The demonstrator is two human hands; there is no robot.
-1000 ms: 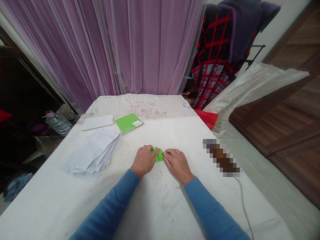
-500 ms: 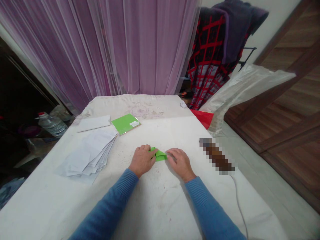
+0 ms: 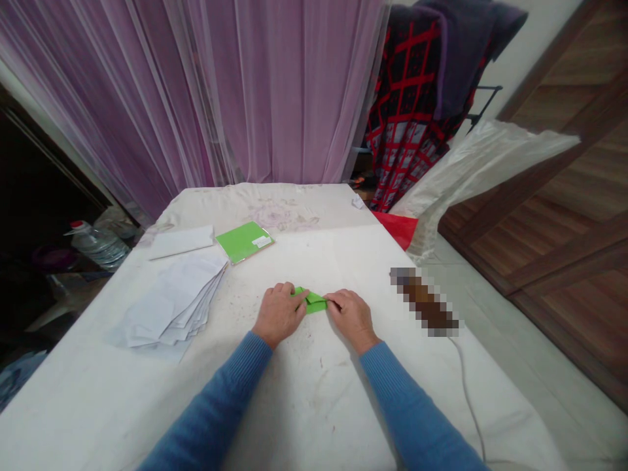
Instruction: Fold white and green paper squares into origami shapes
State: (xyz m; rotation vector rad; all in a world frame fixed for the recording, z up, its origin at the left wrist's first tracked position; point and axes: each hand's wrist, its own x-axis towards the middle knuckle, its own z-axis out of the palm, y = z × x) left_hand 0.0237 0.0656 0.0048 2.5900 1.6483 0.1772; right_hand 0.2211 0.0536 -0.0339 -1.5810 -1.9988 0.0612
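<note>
head view: left hand [image 3: 279, 315] and right hand [image 3: 352, 320] hold folded green paper [image 3: 312, 303], partly hidden beneath them.

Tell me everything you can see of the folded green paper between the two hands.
The folded green paper is a small, bright, matte-looking piece, creased into overlapping flaps, with a fold line across its middle. It lies low and flat on the white-covered table, near the table's middle. The left hand has its fingers on the paper's left end, and the right hand has its fingers at the right end. The fingers hide part of the folds.
</note>
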